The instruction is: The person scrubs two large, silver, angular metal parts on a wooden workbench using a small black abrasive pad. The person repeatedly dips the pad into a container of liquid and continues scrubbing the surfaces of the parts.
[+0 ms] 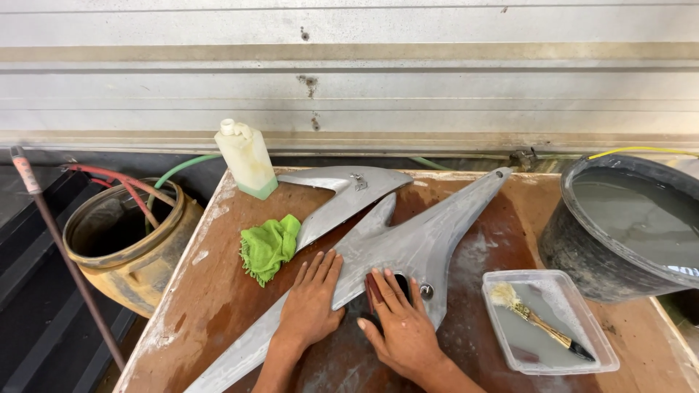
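Green rag (269, 247) sat crumpled on brown tabletop (218, 291), pale plastic bottle (246, 158) behind it. Brush (539, 323) lay in clear tray (553, 349). Black tub (626, 225) held murky water, rusty drum (127, 244) off left edge.

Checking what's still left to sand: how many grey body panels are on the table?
2. A long pointed grey panel lies under both hands; a smaller curved grey panel sits behind it, by the green cloth.

Looks like a small body repair workshop, pretty rough setup: a stained wooden table (218, 291) pushed against a corrugated metal shutter (349, 80), sanded grey fairing panels (408, 244), a black tub (582, 255) of murky water, a rusty drum (138, 269), hoses lying about.
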